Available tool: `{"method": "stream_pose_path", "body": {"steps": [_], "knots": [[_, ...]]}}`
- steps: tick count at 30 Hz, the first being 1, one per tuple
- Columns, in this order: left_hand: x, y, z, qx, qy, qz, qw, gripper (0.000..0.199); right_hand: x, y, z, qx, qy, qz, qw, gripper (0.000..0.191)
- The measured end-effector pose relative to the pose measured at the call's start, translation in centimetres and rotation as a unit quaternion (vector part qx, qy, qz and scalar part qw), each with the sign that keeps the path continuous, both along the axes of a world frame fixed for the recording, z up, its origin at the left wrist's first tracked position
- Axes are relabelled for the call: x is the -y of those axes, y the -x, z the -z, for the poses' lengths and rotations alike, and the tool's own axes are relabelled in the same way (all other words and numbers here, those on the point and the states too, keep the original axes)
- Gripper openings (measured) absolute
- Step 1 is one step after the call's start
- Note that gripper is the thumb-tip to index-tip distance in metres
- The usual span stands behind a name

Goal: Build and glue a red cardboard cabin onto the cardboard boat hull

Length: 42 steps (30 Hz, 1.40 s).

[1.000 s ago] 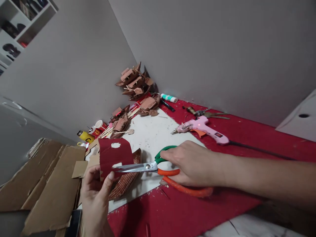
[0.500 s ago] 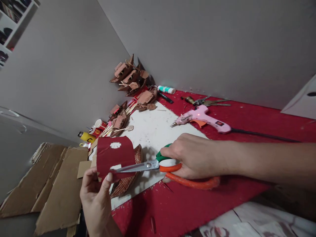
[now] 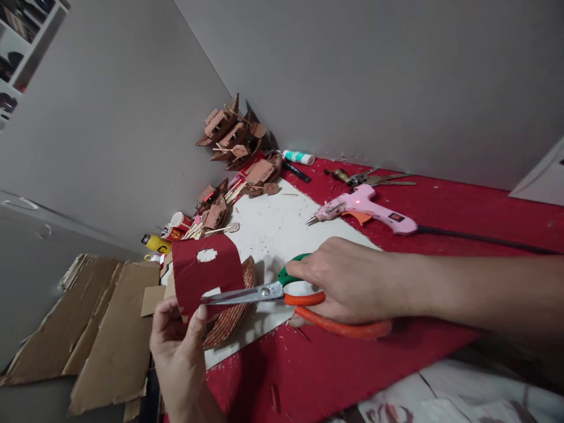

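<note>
Between the thumb and fingers of my left hand (image 3: 180, 346) is the lower left edge of a dark red sheet (image 3: 207, 273), curved on top, with two ragged holes cut in it. My right hand (image 3: 339, 282) grips scissors (image 3: 264, 292) with one green and one orange handle. Their blades look nearly closed and point left, the tips at the lower hole close to my left thumb. Behind the sheet, partly hidden by it, a brown ribbed model boat (image 3: 233, 320) rests on the white board (image 3: 282, 229).
A pink glue gun (image 3: 365, 208) with a black cord lies on the red cloth (image 3: 458, 205). Several model boats (image 3: 220, 129) stand along the wall. A glue bottle (image 3: 298, 157), black marker (image 3: 298, 172), yellow bottle (image 3: 156, 242) and cardboard sheets (image 3: 110, 335) surround the work area.
My left hand and the red sheet have shifted slightly right and up. The scissors stay almost where they were, their tips still at the lower hole. The view has moved a little.
</note>
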State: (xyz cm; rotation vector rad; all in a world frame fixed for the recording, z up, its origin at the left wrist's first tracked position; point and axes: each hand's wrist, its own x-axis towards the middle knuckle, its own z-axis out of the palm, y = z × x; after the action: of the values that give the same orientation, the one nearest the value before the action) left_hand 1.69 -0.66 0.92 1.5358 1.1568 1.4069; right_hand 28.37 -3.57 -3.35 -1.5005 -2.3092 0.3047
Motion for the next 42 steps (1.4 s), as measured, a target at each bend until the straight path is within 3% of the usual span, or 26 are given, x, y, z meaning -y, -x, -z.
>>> {"method": "stream_pose_path", "body": {"steps": [5, 9, 14, 26, 42], "knots": [[-0.6, -0.1, 0.3, 0.034, -0.035, -0.004, 0.999, 0.03, 0.0, -0.2, -0.4, -0.019, 0.038, -0.005, 0.999, 0.051], [-0.9, -0.2, 0.2, 0.059, -0.022, 0.002, 0.998, 0.031, 0.1, -0.3, -0.5, -0.024, 0.036, -0.009, 0.999, 0.043], [-0.9, -0.3, 0.2, 0.084, -0.022, -0.02, 0.996, 0.036, 0.1, -0.1, -0.4, -0.036, 0.04, -0.006, 0.999, 0.047], [-0.9, -1.1, 0.7, 0.068, -0.035, 0.002, 0.997, 0.03, -0.1, -0.1, -0.2, -0.033, 0.056, 0.007, 0.998, 0.056], [-0.9, -1.4, 0.9, 0.09, -0.028, -0.029, 0.995, 0.034, 0.0, 0.2, 0.0, -0.035, 0.061, -0.003, 0.997, 0.046]]}}
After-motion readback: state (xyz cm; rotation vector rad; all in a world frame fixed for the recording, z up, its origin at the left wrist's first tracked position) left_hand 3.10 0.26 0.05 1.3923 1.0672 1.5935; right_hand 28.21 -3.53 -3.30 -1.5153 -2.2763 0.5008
